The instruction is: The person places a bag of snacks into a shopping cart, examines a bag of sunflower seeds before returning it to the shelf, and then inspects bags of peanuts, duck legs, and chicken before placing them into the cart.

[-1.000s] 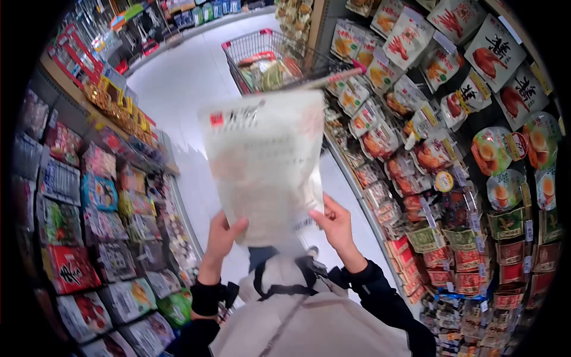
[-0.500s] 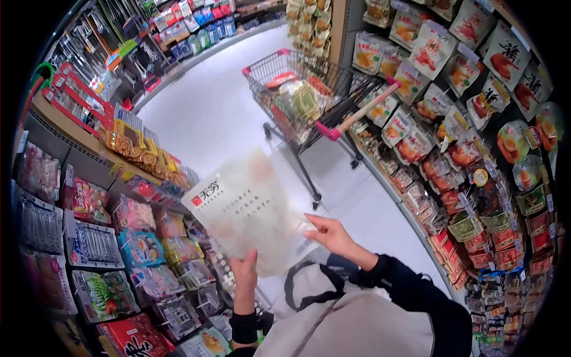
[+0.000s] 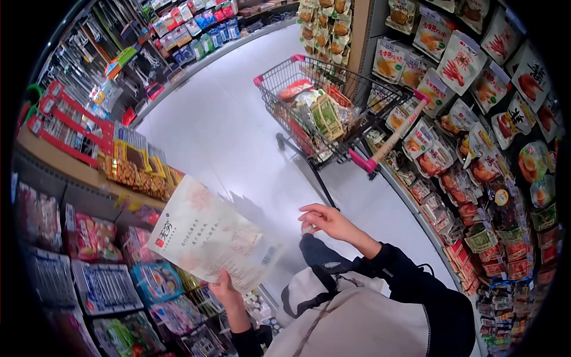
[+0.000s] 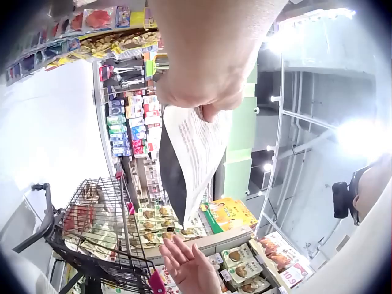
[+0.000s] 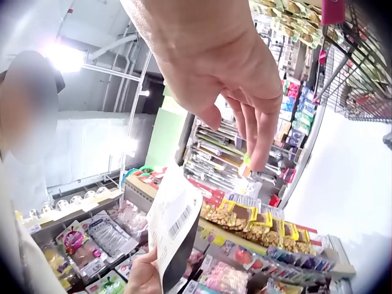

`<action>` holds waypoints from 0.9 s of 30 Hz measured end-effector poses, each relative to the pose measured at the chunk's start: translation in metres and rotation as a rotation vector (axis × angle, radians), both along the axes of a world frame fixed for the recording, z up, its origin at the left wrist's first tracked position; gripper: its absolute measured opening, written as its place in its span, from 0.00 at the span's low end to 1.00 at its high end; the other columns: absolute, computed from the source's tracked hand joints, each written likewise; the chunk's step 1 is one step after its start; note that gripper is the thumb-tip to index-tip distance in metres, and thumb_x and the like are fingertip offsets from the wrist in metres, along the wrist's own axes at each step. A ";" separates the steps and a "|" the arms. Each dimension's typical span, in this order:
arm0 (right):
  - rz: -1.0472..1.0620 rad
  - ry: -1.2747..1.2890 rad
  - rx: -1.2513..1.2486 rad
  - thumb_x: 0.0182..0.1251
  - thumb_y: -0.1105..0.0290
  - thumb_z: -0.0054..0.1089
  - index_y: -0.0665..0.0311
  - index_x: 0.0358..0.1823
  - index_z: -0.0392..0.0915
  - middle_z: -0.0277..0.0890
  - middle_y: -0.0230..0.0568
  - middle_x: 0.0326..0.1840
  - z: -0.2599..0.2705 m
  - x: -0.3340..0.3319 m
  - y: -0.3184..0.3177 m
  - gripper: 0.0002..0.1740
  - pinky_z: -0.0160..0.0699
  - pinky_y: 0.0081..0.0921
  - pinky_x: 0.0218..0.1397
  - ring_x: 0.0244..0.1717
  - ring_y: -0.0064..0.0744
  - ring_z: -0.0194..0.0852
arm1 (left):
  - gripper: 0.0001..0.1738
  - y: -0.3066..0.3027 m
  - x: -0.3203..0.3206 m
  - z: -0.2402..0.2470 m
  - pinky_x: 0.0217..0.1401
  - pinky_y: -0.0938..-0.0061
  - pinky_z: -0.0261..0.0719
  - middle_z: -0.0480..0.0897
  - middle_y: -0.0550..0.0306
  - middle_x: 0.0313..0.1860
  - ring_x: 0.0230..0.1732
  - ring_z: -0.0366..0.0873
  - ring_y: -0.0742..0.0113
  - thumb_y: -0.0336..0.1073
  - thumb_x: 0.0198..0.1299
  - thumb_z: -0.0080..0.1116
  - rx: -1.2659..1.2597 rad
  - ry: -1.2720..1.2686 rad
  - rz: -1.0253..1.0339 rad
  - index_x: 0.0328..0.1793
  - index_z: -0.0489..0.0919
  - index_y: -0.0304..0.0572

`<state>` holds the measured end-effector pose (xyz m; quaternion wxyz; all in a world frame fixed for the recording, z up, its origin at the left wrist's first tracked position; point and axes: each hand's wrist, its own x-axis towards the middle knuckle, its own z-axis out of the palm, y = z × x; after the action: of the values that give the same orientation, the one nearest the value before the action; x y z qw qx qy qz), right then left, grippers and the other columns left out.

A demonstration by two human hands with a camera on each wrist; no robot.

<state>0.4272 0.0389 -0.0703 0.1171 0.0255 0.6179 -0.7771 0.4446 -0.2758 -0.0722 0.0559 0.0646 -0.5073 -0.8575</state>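
Observation:
My left hand pinches the lower edge of a pale food packet, thumb on its printed face. That face carries dark writing and a barcode, and the packet tilts toward the left shelf. In the left wrist view the packet hangs edge-on below the fingers, its other side dark. My right hand is held in the air to the right of the packet, apart from it, with nothing in its grasp. The right wrist view shows this hand with loosely bent fingers, the packet below it.
A wire shopping cart holding several packets stands ahead in the aisle. Shelves of bagged snacks line the left side. Hanging packets fill the right-hand rack. Pale floor runs between them.
The packet has moved from in front of me to the left, turning and tilting. My right hand has let go of it; the left keeps its hold. The view has swung, bringing more of the cart into sight.

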 end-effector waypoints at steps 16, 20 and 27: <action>-0.380 0.043 0.061 0.66 0.65 0.46 0.65 0.51 0.69 0.71 0.35 0.47 0.015 -0.201 0.073 0.15 0.72 0.22 0.45 0.44 0.25 0.71 | 0.23 0.080 -0.297 0.026 0.53 0.70 0.69 0.73 0.50 0.52 0.50 0.73 0.63 0.28 0.55 0.54 -0.121 0.020 -0.184 0.57 0.65 0.28; -0.535 -0.013 0.033 0.67 0.65 0.45 0.65 0.50 0.69 0.71 0.36 0.47 -0.018 -0.243 0.081 0.15 0.73 0.21 0.43 0.43 0.24 0.72 | 0.22 0.087 -0.369 0.016 0.50 0.72 0.71 0.74 0.50 0.50 0.48 0.74 0.64 0.29 0.56 0.55 -0.111 0.018 -0.235 0.56 0.66 0.29; -0.788 -0.094 0.054 0.67 0.67 0.45 0.64 0.48 0.71 0.73 0.34 0.44 -0.041 -0.328 0.073 0.13 0.73 0.17 0.39 0.40 0.22 0.72 | 0.23 0.091 -0.523 0.016 0.53 0.73 0.67 0.74 0.50 0.50 0.48 0.72 0.65 0.28 0.54 0.57 -0.142 0.037 -0.360 0.55 0.67 0.27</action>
<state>0.0997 0.1117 -0.1111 -0.1626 0.2993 0.5748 -0.7441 -0.0781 -0.1853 -0.0562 -0.0847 -0.0468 -0.5687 -0.8168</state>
